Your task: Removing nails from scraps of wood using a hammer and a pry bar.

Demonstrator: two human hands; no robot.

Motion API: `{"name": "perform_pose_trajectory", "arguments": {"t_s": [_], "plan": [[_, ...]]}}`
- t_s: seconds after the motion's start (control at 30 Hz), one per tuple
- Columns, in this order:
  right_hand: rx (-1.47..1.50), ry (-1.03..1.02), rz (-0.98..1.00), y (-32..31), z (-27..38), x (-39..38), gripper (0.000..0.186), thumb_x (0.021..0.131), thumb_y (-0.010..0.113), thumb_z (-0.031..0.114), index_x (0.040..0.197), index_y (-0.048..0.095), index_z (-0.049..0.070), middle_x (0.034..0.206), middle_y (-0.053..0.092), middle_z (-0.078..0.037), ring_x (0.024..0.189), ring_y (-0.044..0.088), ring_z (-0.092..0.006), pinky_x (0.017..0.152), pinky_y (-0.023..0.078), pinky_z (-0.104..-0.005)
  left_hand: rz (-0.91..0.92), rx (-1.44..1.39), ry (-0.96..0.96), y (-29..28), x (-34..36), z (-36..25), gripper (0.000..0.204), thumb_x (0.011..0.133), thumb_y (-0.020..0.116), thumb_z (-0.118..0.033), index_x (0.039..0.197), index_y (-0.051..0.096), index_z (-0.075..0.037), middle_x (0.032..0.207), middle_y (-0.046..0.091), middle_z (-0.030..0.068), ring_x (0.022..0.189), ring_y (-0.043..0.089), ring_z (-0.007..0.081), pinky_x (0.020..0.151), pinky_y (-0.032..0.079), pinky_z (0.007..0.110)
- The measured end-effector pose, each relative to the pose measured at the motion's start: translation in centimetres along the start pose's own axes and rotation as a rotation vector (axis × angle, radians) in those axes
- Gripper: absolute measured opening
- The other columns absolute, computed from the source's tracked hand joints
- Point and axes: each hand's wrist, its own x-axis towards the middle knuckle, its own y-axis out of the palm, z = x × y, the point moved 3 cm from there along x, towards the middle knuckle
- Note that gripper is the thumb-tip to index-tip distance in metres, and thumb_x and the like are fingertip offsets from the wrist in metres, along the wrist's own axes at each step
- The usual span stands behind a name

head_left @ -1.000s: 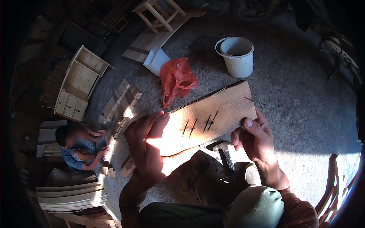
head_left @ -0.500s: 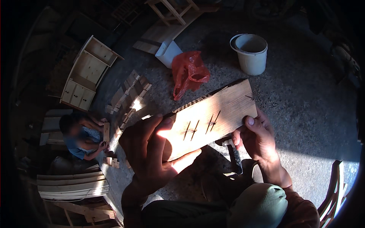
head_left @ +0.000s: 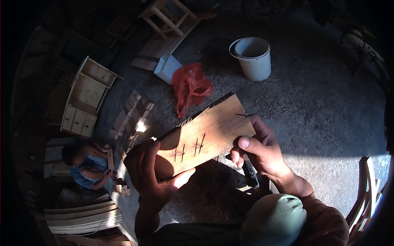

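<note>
A flat wooden board [head_left: 217,127] is held up in front of me, tilted with its right end higher. My left hand [head_left: 145,168] grips its left end, thumb along the lower edge and fingers over the upper one. On the right end my right hand [head_left: 264,149] closes, with the thumb on the face. Several thin dark strokes cross the board; whether they are nails or drawn lines I cannot tell. One edge looks dark and rough. Below my right hand shows the dark handle of a tool [head_left: 249,172], partly hidden.
A white bucket [head_left: 256,61] stands ahead, left of it a red plastic bag [head_left: 191,88] and a white container [head_left: 167,69]. Stacked wood blocks [head_left: 133,112] and a small wooden cabinet [head_left: 86,98] are at left. Another person [head_left: 88,164] sits there holding a wood piece. Curved slats [head_left: 82,217] lie nearby.
The board and both hands have shifted a little left in the picture, and the board's face has turned slightly. The surroundings have shifted too, as the view has moved.
</note>
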Motion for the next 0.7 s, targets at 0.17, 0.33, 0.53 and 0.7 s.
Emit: {"name": "perform_pose_trajectory", "arguments": {"t_s": [0.17, 0.33, 0.53, 0.7], "plan": [[-0.083, -0.001, 0.037, 0.1, 0.2, -0.2, 0.034, 0.092, 0.072, 0.016, 0.114, 0.051, 0.0, 0.086, 0.065, -0.009, 0.071, 0.066, -0.0138, 0.059, 0.055, -0.0264, 0.014, 0.028, -0.037, 0.5, -0.6, 0.0, 0.089, 0.063, 0.091, -0.044, 0.132, 0.053, -0.002, 0.125, 0.053, 0.0151, 0.113, 0.052, 0.0328, 0.092, 0.049, 0.044], [-0.068, -0.008, 0.036, -0.1, 0.2, -0.2, 0.033, 0.093, 0.069, 0.015, 0.115, 0.051, -0.001, 0.087, 0.065, -0.009, 0.071, 0.065, -0.0143, 0.059, 0.055, -0.0262, 0.008, 0.053, -0.038, 0.7, -0.7, 0.1, 0.091, 0.063, 0.091, -0.045, 0.133, 0.053, -0.002, 0.127, 0.051, 0.0149, 0.115, 0.051, 0.0334, 0.093, 0.048, 0.043], [-0.008, -0.014, 0.014, -0.9, -0.4, 0.4, 0.027, 0.096, 0.064, 0.013, 0.115, 0.051, -0.002, 0.085, 0.065, -0.013, 0.068, 0.066, -0.0168, 0.055, 0.054, -0.0273, 0.122, 0.05, -0.09, 0.9, 0.3, -0.6, 0.092, 0.057, 0.094, -0.041, 0.13, 0.053, -0.002, 0.122, 0.051, 0.0118, 0.109, 0.048, 0.0282, 0.092, 0.044, 0.041], [0.142, 0.046, -0.124, -2.3, -1.0, 0.9, 0.023, 0.097, 0.059, 0.014, 0.114, 0.052, -0.001, 0.085, 0.066, -0.018, 0.059, 0.065, -0.0193, 0.049, 0.053, -0.0277, 0.187, -0.136, -0.167, 1.0, -0.1, 0.1, 0.094, 0.057, 0.095, -0.037, 0.132, 0.05, -0.002, 0.11, 0.055, 0.0075, 0.096, 0.044, 0.0242, 0.086, 0.04, 0.04]]}}
